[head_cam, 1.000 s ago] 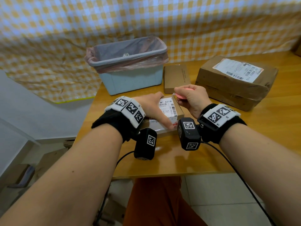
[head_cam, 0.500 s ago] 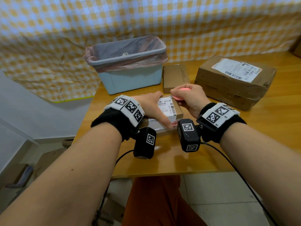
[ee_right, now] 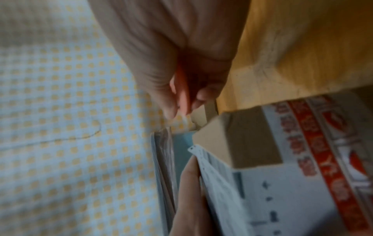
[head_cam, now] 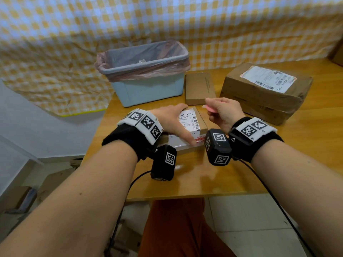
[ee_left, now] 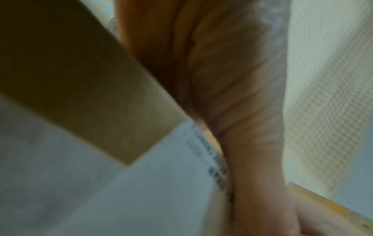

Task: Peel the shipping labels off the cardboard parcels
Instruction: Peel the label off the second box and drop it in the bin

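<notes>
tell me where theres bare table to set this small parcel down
Bare wood lies along the table's near edge, below both wrists, and right of the right hand, before the big parcel. Crowded at the back: bin, flat box.

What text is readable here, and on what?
"M1 A21B": label on the small parcel under the left hand.
"P802 170": label on the large parcel.
Barcodes, fine print, red tape lettering, the flat box's print: unreadable.
</notes>
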